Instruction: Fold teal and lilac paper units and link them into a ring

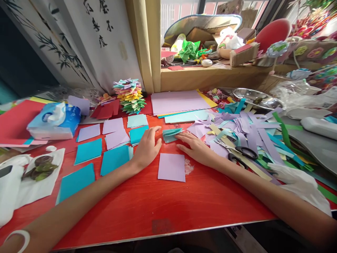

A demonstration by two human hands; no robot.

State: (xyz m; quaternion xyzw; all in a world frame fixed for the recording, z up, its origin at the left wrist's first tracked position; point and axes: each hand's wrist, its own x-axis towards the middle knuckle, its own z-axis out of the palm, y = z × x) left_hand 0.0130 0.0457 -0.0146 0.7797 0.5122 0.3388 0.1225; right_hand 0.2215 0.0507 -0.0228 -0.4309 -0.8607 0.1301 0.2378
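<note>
A small bundle of folded light-teal paper lies on the red table between my hands. My right hand rests flat, fingers stretched out, its fingertips at the bundle's right end. On the other side, my left hand is apart from the bundle, with thumb and fingers spread and nothing held. It covers part of a teal paper stack. Nearer to me lies a square of lilac paper. More lilac squares and teal squares lie in stacks to the left.
Scissors lie on a heap of paper strips at the right. Large lilac sheets lie at the back, beside a tower of folded paper. A tissue pack sits at the left. A metal bowl stands back right.
</note>
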